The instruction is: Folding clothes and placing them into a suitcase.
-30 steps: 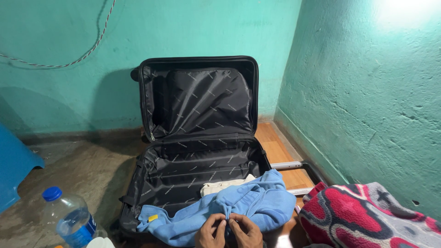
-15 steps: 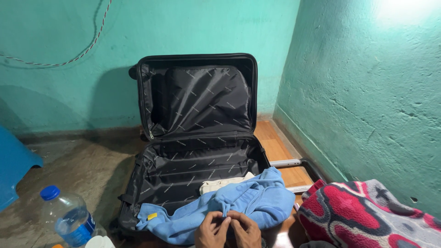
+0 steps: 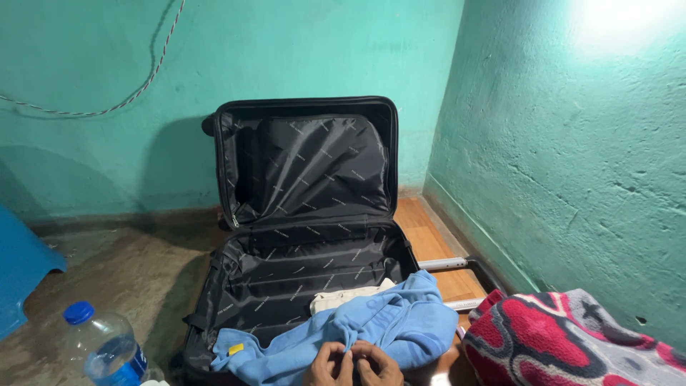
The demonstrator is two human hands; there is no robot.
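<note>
Blue garment (image 3: 371, 329) lies draped over the near edge of the open black suitcase (image 3: 307, 271), part of it inside the lower half and part spilling over the rim toward the person; a small yellow tag shows on its left end. Both hands sit at the bottom edge of the view, pressed close together: the left hand (image 3: 330, 364) and the right hand (image 3: 377, 366) each pinch a bunched fold of the blue cloth between fingertips, knuckles nearly touching. A cream cloth (image 3: 343, 297) peeks out from under the garment inside the case, and the rest of the lower half shows bare black lining. The lid stands upright against the teal wall (image 3: 286, 50) behind. To the right, the suitcase's pull handle (image 3: 464, 268) reaches out over a wooden board toward the side wall, and a red and grey blanket (image 3: 572, 339) crowds the lower right corner just beside the garment. On the left, bare floor (image 3: 121, 271) lies between the case, a plastic water bottle (image 3: 107, 347) with a blue cap, and a blue object (image 3: 21, 264) at the frame's edge.
</note>
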